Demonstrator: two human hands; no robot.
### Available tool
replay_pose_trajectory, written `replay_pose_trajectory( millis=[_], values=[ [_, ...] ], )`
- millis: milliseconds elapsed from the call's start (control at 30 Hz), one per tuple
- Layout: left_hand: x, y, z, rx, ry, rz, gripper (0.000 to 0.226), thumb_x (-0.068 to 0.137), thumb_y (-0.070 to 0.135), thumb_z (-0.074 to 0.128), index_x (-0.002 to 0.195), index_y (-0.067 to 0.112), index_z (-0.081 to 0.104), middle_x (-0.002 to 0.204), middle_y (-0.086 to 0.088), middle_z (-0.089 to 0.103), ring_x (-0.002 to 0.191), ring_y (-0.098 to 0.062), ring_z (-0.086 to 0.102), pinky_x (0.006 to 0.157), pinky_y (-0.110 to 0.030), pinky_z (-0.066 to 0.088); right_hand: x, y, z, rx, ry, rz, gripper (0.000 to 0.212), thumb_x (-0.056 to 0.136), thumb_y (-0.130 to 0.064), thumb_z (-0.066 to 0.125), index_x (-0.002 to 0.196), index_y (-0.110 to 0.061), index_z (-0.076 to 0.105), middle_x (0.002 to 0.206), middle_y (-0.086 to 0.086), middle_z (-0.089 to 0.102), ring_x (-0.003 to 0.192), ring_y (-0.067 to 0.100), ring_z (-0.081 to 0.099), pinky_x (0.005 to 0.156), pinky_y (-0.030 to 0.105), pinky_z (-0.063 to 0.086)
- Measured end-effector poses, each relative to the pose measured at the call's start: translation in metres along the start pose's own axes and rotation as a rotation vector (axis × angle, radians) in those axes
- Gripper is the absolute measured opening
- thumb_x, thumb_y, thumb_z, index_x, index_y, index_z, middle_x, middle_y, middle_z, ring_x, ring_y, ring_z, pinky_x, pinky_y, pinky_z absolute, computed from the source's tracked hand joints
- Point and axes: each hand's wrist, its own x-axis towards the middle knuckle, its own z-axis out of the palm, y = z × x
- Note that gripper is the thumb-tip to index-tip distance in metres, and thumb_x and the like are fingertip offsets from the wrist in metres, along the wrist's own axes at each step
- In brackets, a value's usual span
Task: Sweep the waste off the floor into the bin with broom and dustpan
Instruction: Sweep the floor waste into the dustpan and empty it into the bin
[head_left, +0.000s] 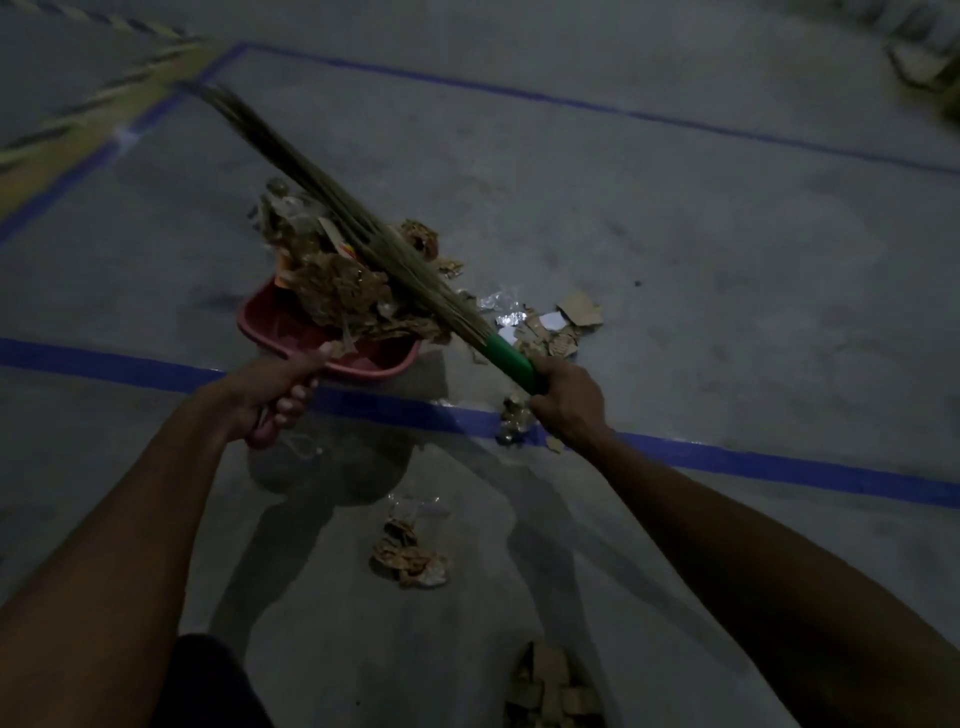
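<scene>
Dustpan (332, 343): red, lying centre-left, heaped with torn cardboard and crumpled wrappers (332, 280); whether it is resting on the floor or being held just above it cannot be told.
Left hand (278, 395): curling tight round the dustpan's handle at the near edge.
Broom (363, 234): a bundle of dry bristles with a green grip (511, 358), slanting from near right to far left, its bristles lying across the heap in the pan, the tip blurring at far left.
Right hand (566, 402): clasping the near end of the green grip.
Loose scraps (550, 322): cardboard bits and shiny foil lying just right of the pan; more (408, 553) sitting nearer, between the two forearms.
Bin (556, 691): dark, showing at the near edge with cardboard pieces inside.
Floor (675, 218): grey concrete, blue tape lines (779, 462) crossing it, yellow striping (93, 119) running along the far left.
</scene>
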Motion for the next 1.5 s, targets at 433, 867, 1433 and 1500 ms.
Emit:
replay_pose_trajectory(
  millis=[433,867,1433,1500],
  values=[
    [-0.077,0.062,-0.057,-0.23,0.167,0.084,0.048,0.078,0.058,0.069,0.072,0.017,0.044,0.049,0.006,0.032,0.032,-0.005,0.026,0.034,-0.014,0.021,0.067,-0.114,-0.108,-0.135,-0.109,-0.282,0.066,0.076,-0.017,0.067,0.141,-0.025,0.054,0.116,0.006,0.062,0.095,0.026,0.06,0.075,0.039,0.055],
    [-0.346,0.147,-0.026,-0.35,0.361,-0.059,0.045,0.094,0.047,0.066,0.069,0.015,0.046,0.048,0.003,0.035,0.034,-0.009,0.028,0.039,-0.015,0.023,-0.056,-0.215,-0.318,-0.216,-0.229,-0.386,0.061,0.079,-0.014,0.065,0.139,-0.02,0.056,0.134,0.001,0.058,0.098,0.031,0.061,0.066,0.031,0.046],
    [-0.678,0.223,0.094,-0.584,0.648,0.007,0.046,0.089,0.049,0.074,0.07,0.015,0.048,0.052,0.001,0.04,0.037,-0.012,0.034,0.041,-0.02,0.029,-0.251,-0.272,-0.553,-0.074,-0.327,-0.497,0.058,0.083,-0.017,0.066,0.14,-0.017,0.056,0.133,0.002,0.06,0.102,0.031,0.062,0.067,0.029,0.04],
    [-0.7,0.226,0.116,-0.624,0.681,0.009,0.046,0.09,0.048,0.073,0.07,0.016,0.047,0.051,0.002,0.038,0.038,-0.012,0.032,0.042,-0.019,0.028,-0.258,-0.266,-0.568,-0.053,-0.336,-0.538,0.058,0.083,-0.017,0.067,0.14,-0.017,0.056,0.133,0.001,0.06,0.104,0.031,0.061,0.069,0.03,0.043]
  ],
)
